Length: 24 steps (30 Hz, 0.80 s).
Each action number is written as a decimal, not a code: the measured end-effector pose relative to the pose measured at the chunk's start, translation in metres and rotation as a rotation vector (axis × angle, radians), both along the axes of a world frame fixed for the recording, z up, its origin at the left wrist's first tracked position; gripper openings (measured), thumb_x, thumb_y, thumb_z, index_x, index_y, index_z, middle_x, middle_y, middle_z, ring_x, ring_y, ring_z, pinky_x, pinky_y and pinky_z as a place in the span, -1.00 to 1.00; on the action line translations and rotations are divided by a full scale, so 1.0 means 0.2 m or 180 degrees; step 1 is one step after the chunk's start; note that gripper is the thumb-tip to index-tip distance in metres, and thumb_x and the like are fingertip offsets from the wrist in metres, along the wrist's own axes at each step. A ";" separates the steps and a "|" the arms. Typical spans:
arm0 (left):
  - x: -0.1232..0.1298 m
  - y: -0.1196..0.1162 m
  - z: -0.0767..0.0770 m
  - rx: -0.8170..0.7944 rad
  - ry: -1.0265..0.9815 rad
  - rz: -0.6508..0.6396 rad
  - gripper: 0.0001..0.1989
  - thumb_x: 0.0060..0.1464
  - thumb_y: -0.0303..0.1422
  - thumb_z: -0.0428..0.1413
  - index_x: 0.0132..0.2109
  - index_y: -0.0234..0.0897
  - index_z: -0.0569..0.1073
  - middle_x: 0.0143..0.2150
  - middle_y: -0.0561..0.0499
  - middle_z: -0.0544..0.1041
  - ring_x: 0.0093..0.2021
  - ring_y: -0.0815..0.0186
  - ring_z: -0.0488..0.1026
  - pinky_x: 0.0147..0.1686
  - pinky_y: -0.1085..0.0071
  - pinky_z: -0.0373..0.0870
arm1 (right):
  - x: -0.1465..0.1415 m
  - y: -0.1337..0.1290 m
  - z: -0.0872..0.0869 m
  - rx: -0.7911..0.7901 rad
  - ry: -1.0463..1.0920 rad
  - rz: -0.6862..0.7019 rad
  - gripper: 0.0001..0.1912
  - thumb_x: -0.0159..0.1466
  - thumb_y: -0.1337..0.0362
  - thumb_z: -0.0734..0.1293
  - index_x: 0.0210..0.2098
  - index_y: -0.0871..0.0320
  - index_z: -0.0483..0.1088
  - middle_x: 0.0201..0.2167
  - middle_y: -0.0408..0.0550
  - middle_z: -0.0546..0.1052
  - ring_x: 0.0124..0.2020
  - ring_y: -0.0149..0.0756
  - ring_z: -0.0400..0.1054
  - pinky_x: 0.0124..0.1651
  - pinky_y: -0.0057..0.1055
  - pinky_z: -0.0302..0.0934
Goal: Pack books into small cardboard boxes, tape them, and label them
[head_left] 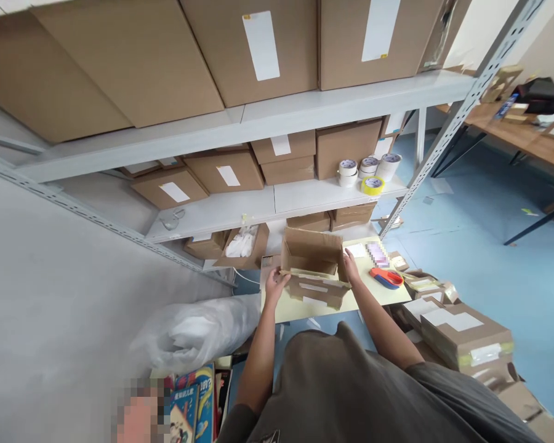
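1. Open cardboard box [314,280]: in front of me, over the pale yellow table [286,309], mouth facing up toward me, near flap folded outward and down. White label strips on the flap. Cannot tell whether the base touches the tabletop.
2. My left hand [277,284]: fingers clamped on the box at its near left corner.
3. My right hand [349,266]: fingers clamped on the box's right side; the thumb's exact placing is hard to make out.
4. Tabletop, right of the box: orange-and-blue tool [388,278], well apart from the box.
5. Shelf [240,208] beyond the table: stacked white tape rolls [348,169], with a yellow roll [373,185] near them.
6. Left of the table: bulky roll of clear wrap [198,332].
7. To my right: piled brown cartons [466,335].
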<state>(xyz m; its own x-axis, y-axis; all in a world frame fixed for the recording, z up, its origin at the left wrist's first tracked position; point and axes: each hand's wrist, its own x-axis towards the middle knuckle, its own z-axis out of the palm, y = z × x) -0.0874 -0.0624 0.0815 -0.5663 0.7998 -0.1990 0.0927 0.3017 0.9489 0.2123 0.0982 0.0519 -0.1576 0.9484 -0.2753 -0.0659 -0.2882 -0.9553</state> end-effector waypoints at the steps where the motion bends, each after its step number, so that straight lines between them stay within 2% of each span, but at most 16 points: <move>1: 0.04 -0.01 -0.01 0.0002 -0.0081 -0.0018 -0.27 0.08 -0.25 0.40 0.36 -0.20 0.38 0.28 -0.23 0.54 0.33 0.00 0.47 0.33 0.06 0.40 | 0.00 0.01 -0.01 -0.0163 -0.0033 0.0063 -0.14 0.27 -0.17 0.27 0.50 -0.13 0.13 0.44 -0.06 0.35 0.38 -0.02 0.27 0.27 -0.14 0.30; 3: 0.08 -0.02 -0.02 0.0063 -0.0223 -0.0171 -0.14 0.07 -0.27 0.41 0.45 -0.16 0.28 0.40 -0.22 0.43 0.39 0.03 0.41 0.36 0.10 0.36 | 0.03 0.02 -0.01 -0.0430 -0.0029 0.0165 -0.13 0.28 -0.28 0.25 0.50 -0.16 0.15 0.44 -0.07 0.36 0.37 -0.01 0.31 0.23 -0.15 0.34; 5: 0.09 -0.03 0.00 0.0150 -0.0200 -0.0372 -0.03 0.05 -0.29 0.41 0.52 -0.10 0.18 0.50 -0.17 0.30 0.47 0.06 0.30 0.40 0.14 0.31 | 0.07 0.02 0.00 -0.0493 -0.0009 0.0308 -0.12 0.29 -0.34 0.23 0.50 -0.18 0.17 0.47 -0.08 0.31 0.38 -0.01 0.31 0.20 -0.18 0.36; 7: 0.07 -0.03 0.03 0.0224 -0.0077 -0.0554 -0.02 0.05 -0.28 0.42 0.53 -0.07 0.19 0.56 -0.12 0.22 0.52 0.07 0.19 0.43 0.17 0.26 | 0.13 0.02 0.00 -0.0526 -0.0023 0.0347 -0.10 0.27 -0.37 0.26 0.50 -0.20 0.18 0.50 -0.10 0.27 0.41 0.02 0.27 0.19 -0.19 0.37; 9: 0.06 -0.02 0.04 0.0232 0.0046 -0.0667 -0.18 0.07 -0.26 0.41 0.44 -0.09 0.35 0.56 -0.11 0.20 0.54 0.06 0.17 0.45 0.17 0.21 | 0.18 0.00 -0.01 -0.0552 -0.0058 0.0345 -0.08 0.23 -0.34 0.34 0.49 -0.21 0.21 0.52 -0.10 0.24 0.47 0.07 0.19 0.20 -0.15 0.36; 11: 0.06 0.00 0.03 0.0143 0.0116 -0.0706 -0.46 0.10 -0.23 0.38 0.23 -0.17 0.57 0.55 -0.15 0.24 0.52 0.02 0.21 0.46 0.14 0.19 | 0.21 -0.03 -0.02 -0.0554 -0.0083 0.0360 -0.07 0.18 -0.29 0.43 0.47 -0.21 0.25 0.52 -0.10 0.24 0.49 0.12 0.14 0.22 -0.10 0.35; 13: 0.09 0.02 0.02 -0.0007 0.0129 -0.0657 -0.68 0.13 -0.20 0.36 -0.01 -0.23 0.65 0.50 -0.21 0.32 0.48 -0.02 0.27 0.45 0.10 0.19 | 0.23 -0.06 -0.03 -0.0514 -0.0064 0.0368 -0.09 0.15 -0.24 0.47 0.44 -0.21 0.30 0.49 -0.10 0.28 0.49 0.12 0.15 0.24 -0.08 0.35; 15: 0.13 0.04 0.00 -0.0081 0.0090 -0.0569 -0.76 0.16 -0.18 0.34 -0.14 -0.24 0.65 0.44 -0.23 0.41 0.46 -0.03 0.31 0.44 0.08 0.20 | 0.24 -0.07 -0.03 -0.0476 -0.0005 0.0342 -0.13 0.14 -0.20 0.50 0.40 -0.20 0.36 0.45 -0.08 0.36 0.47 0.12 0.20 0.24 -0.07 0.36; 20: 0.23 -0.02 -0.07 -0.0030 0.0013 -0.0439 -0.72 0.18 -0.10 0.31 -0.21 -0.23 0.62 0.23 -0.23 0.60 0.41 -0.03 0.37 0.37 0.10 0.29 | 0.31 -0.02 -0.03 -0.0256 0.0197 0.0358 -0.26 0.07 -0.06 0.59 0.23 -0.08 0.55 0.31 -0.01 0.52 0.36 0.09 0.34 0.28 -0.06 0.32; 24: 0.30 -0.12 -0.15 -0.0306 0.0143 -0.0443 -0.58 0.14 0.06 0.29 -0.22 -0.24 0.62 -0.10 -0.18 0.69 0.17 -0.07 0.54 0.15 0.12 0.47 | 0.38 0.03 -0.10 -0.0430 0.0237 0.0552 -0.31 -0.02 0.03 0.63 0.10 0.04 0.62 0.17 0.05 0.63 0.23 0.11 0.47 0.29 -0.04 0.31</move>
<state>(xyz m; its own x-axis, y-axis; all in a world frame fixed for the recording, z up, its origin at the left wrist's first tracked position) -0.0276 -0.0862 0.0513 -0.4614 0.8496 -0.2553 0.1817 0.3722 0.9102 0.2875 0.1047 0.0323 -0.3398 0.8605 -0.3795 -0.0731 -0.4264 -0.9016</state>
